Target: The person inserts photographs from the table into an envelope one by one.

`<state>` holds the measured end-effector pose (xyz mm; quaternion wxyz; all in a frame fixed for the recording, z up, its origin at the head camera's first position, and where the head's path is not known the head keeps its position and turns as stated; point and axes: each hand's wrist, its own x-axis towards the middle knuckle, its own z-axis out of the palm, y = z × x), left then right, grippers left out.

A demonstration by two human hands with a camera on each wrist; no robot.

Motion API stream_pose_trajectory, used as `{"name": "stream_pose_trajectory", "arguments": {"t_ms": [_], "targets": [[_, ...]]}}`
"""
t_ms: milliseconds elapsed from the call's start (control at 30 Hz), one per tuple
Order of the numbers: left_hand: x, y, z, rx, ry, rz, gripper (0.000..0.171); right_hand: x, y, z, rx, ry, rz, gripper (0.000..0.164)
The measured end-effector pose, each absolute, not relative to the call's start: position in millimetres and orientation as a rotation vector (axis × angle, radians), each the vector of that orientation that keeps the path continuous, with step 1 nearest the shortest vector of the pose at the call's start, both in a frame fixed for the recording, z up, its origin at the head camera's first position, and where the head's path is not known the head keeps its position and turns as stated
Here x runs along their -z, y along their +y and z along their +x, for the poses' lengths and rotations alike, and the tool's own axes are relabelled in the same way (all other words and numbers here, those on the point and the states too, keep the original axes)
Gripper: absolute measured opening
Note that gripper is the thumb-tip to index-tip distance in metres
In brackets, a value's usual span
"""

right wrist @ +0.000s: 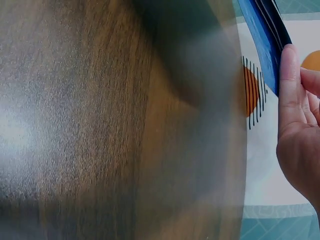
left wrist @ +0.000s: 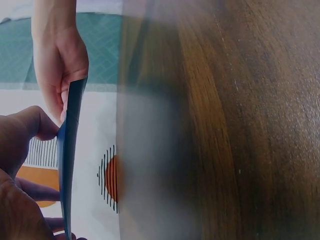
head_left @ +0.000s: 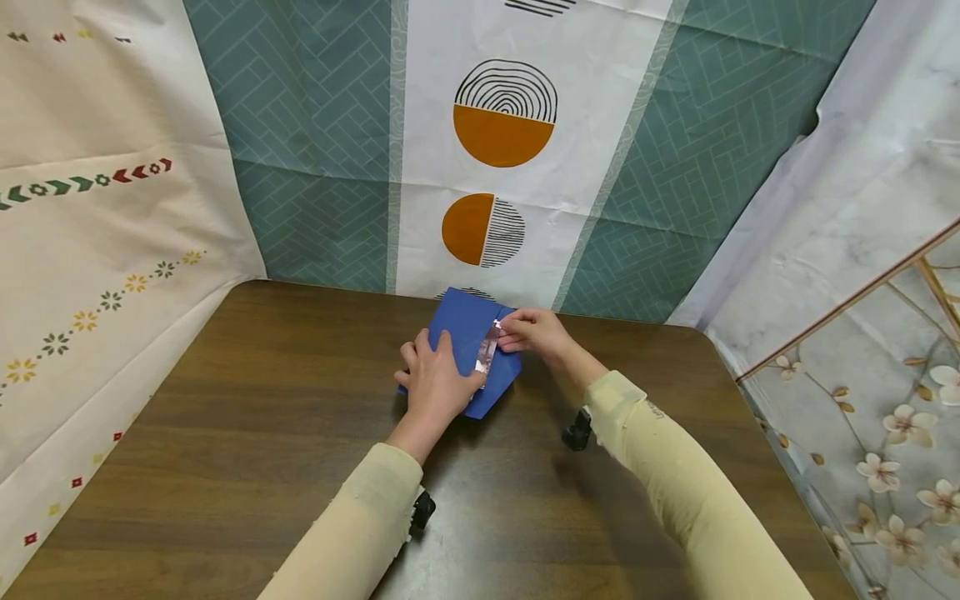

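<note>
A blue paper envelope with its pointed flap spread out is held up off the table, tilted. Across it runs a narrow shiny silver-pink strip. My left hand grips the envelope from the near left, fingers spread on its face and thumb by the strip's lower end. At the strip's upper end, my right hand pinches with its fingertips. In the left wrist view the envelope appears edge-on. One finger of the right hand lies along the envelope's edge in the right wrist view.
The brown wooden table spreads beneath both arms. Behind its far edge hangs a patterned cloth; a cream cloth hangs at the left and a floral one at the right. Small black cameras are on the wrists.
</note>
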<state>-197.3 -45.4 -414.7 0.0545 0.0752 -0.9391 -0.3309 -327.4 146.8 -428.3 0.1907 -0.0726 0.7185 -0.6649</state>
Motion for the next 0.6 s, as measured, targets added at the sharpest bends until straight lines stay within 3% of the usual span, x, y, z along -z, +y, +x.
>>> {"name": "stream_pose_trajectory", "arguments": {"t_ms": [400, 600], "targets": [[411.1, -42.9, -197.2, 1.044, -2.847, 0.237, 0.090, 430.5, 136.1, -326.2, 1.926, 1.977, -0.169, 0.014], [411.3, -43.5, -197.8, 1.033, -2.852, 0.245, 0.089, 428.9, 134.5, -326.1, 1.935, 1.953, -0.148, 0.021]]}}
